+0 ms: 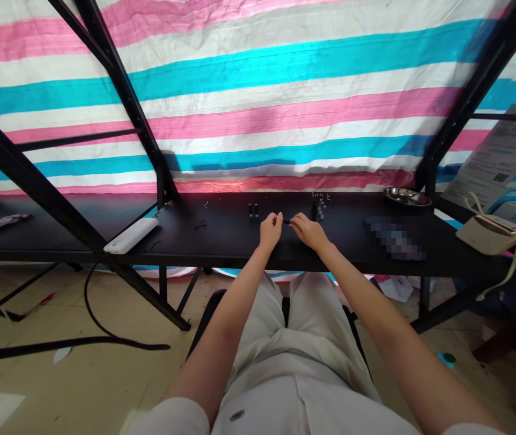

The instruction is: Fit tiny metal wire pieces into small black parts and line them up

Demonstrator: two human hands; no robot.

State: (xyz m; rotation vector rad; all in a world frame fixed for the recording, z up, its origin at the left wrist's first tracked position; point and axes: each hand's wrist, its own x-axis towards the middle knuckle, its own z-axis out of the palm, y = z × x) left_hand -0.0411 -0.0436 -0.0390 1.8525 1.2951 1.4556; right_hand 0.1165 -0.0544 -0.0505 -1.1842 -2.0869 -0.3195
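Observation:
Both my hands rest on a black table (pixel 222 241), close together at its middle. My left hand (pixel 270 229) is curled, its fingertips pinched toward the right one. My right hand (pixel 309 231) is also closed, and a small dark part (pixel 287 222) sits between the two sets of fingertips. I cannot make out what the part is. Two small dark pieces (pixel 252 210) stand just behind my left hand. A cluster of small upright parts (pixel 318 204) stands behind my right hand.
A white power bank (pixel 131 235) lies left of centre with a black cable dropping to the floor. A metal dish (pixel 406 196) sits at the back right, a beige pouch (pixel 489 232) and printed sheets further right. Black frame struts cross the left side. A striped tarp hangs behind.

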